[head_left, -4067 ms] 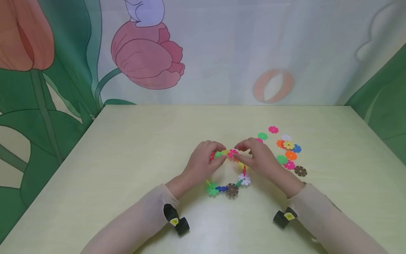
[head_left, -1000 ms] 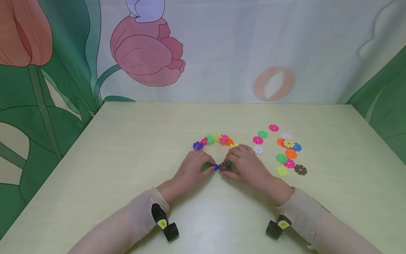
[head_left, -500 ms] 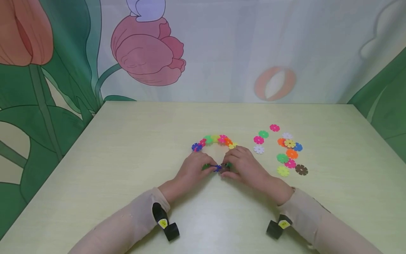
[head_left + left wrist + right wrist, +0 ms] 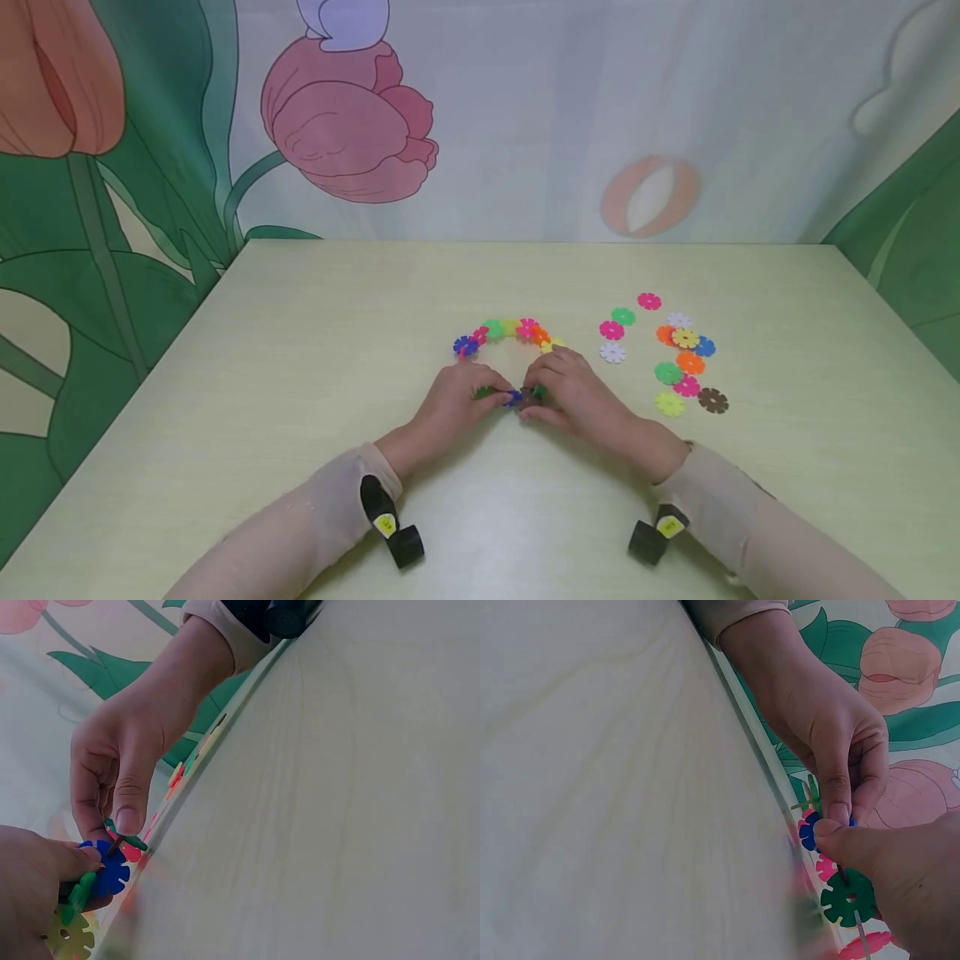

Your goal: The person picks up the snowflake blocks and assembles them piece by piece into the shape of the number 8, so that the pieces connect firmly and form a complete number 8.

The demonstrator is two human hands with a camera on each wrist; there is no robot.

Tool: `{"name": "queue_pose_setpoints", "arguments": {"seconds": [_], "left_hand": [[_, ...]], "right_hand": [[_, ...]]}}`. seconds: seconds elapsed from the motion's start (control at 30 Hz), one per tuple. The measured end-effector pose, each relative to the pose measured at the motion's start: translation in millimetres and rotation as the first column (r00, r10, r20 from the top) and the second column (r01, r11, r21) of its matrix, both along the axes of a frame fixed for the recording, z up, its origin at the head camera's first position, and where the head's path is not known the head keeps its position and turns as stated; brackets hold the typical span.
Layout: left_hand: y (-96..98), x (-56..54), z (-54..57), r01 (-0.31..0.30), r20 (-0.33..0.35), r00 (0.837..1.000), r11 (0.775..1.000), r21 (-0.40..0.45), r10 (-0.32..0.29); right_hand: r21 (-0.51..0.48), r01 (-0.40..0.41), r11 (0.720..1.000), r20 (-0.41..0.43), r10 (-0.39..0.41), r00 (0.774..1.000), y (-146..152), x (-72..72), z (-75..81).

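A loop of linked plastic snowflake discs point(image 4: 493, 328) in many colours lies mid-table in the head view. At its near side, my left hand point(image 4: 453, 404) pinches a blue snowflake disc point(image 4: 112, 870) between thumb and fingers. Close against it, my right hand point(image 4: 581, 392) pinches a brown snowflake disc point(image 4: 529, 400), mostly covered by fingers. Green discs adjoin both; one dark green disc point(image 4: 847, 898) shows beside the right hand in the right wrist view. Another blue disc point(image 4: 466, 346) sits at the loop's left end. Both hands hide the loop's sides, so some joints are not visible.
Loose snowflake discs lie scattered to the right, among them a pink one point(image 4: 649, 302), a yellow one point(image 4: 670, 405) and a brown one point(image 4: 713, 401). Some overlap. Behind the table point(image 4: 337, 333) hangs a curtain point(image 4: 525, 125) printed with flowers.
Both hands have gone from the loop's far side to its near side, now pinching the blue and brown discs. The loop sits farther back. Over the last second, the hands hardly move.
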State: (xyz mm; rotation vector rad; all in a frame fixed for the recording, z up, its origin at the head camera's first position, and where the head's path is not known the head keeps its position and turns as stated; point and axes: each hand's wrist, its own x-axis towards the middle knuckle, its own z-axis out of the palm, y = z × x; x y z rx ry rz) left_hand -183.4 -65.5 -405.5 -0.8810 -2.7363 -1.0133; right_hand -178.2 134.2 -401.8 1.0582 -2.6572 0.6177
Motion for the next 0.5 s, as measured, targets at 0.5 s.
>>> {"name": "queue_pose_setpoints", "arguments": {"seconds": [0.5], "left_hand": [[0.2,-2.2,-2.8,0.011,0.03,0.999,0.997,0.077,-0.013]], "right_hand": [[0.008,0.012,1.0,0.024,-0.012,1.0,-1.8,-0.7,0.7]]}}
